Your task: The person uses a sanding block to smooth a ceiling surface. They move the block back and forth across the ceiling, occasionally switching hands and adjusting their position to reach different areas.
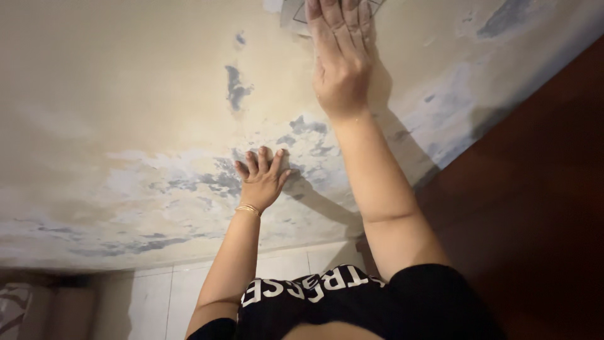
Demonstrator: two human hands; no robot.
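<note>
My right hand (341,60) is stretched far out, palm flat against the wall (113,113), fingers together and spread open rather than closed on anything; its fingertips reach a pale, lined object (296,16) at the top edge of the view, which may be a vent or fan cover, though too little of it shows for me to tell. My left hand (261,179) sits nearer to me and well apart from the right, also open, fingers (251,162) fanned and pressed against the same wall, holding nothing. A thin gold bracelet (248,209) circles that wrist. Where my left hand rests, the cream paint has flaked away in grey-blue patches (207,179) that run in a ragged band across the wall, with more small spots (236,88) between my two hands and further flaking past my right forearm. Both hands throw dark shadows on the surface beside them. Along the right side a dark reddish-brown wooden surface (535,208) meets the wall. Close to my body are pale tiles (163,296), and the black top with white lettering (352,302) that I am wearing fills the near edge of the view.
</note>
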